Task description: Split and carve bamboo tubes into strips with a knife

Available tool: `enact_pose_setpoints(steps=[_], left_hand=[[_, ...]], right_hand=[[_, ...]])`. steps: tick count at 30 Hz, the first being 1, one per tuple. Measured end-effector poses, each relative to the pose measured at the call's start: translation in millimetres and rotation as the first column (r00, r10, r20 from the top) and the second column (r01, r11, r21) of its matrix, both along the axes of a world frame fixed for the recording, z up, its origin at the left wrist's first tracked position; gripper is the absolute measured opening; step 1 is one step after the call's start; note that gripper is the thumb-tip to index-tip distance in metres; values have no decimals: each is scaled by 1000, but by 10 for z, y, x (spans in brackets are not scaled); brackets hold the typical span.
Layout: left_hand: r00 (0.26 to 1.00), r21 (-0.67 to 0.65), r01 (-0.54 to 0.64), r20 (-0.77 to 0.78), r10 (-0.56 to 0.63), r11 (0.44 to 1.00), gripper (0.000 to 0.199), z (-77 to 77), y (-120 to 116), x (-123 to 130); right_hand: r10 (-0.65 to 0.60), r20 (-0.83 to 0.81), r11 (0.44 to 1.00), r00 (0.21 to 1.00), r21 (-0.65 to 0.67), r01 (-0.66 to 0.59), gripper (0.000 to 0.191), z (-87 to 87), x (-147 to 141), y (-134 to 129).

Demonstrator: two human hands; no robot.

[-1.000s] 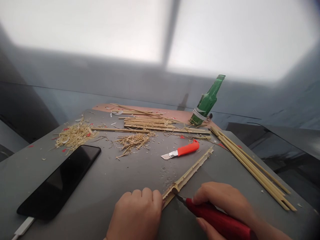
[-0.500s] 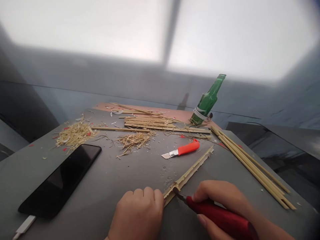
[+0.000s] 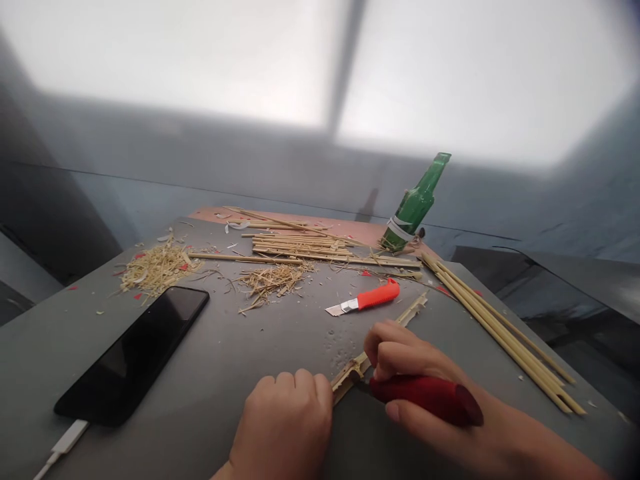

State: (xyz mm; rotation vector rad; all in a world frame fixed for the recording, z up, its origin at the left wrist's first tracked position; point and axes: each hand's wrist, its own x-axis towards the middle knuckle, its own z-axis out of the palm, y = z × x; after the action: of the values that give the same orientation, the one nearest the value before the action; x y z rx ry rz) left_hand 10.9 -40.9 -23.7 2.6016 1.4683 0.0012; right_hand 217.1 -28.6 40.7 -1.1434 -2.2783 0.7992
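Observation:
My left hand [image 3: 285, 423] is closed in a fist around the near end of a split, hollow bamboo strip [image 3: 411, 311], which slants away over the table with its inner side up. My right hand [image 3: 425, 377] grips a knife with a dark red handle [image 3: 425, 395]. Its dark blade lies against the strip beside a raised joint, just right of my left fist. The right index finger reaches forward over the strip and covers part of it. Beyond them lies an orange-handled utility knife [image 3: 377, 295] with its blade out.
A phone [image 3: 135, 353] with a white cable [image 3: 70, 437] lies at left. Shavings [image 3: 157, 267] are heaped behind it, with a smaller heap [image 3: 275, 280] mid-table. Thin sticks [image 3: 300, 245] lie at the back near a tilted green bottle [image 3: 413, 207]. Longer sticks [image 3: 500, 333] line the right edge.
My right hand has shifted forward, and its index finger now lies across the strip. The knife handle has swung to a flatter angle. My left hand holds its place on the strip.

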Motion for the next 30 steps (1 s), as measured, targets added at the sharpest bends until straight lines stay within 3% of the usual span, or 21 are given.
enact_pose_setpoints(steps=[8, 14, 22, 26, 30], left_hand=[[998, -13, 24, -56, -24, 1000, 31, 48, 10, 9], [998, -46, 34, -55, -36, 998, 28, 36, 21, 15], [994, -204, -43, -106, 22, 978, 32, 226, 109, 67], [997, -225, -32, -82, 14, 974, 35, 249, 140, 45], [998, -240, -36, -58, 22, 970, 38, 274, 162, 7]], right_hand=[[86, -18, 996, 996, -4, -86, 15, 1, -35, 30], [52, -30, 993, 998, 105, -49, 9, -66, 48, -144], [5, -67, 991, 998, 130, 3, 6, -78, -12, -235], [38, -60, 977, 998, 213, -24, 17, -144, 16, -244], [78, -12, 946, 997, 317, -71, 12, -189, 61, -160]])
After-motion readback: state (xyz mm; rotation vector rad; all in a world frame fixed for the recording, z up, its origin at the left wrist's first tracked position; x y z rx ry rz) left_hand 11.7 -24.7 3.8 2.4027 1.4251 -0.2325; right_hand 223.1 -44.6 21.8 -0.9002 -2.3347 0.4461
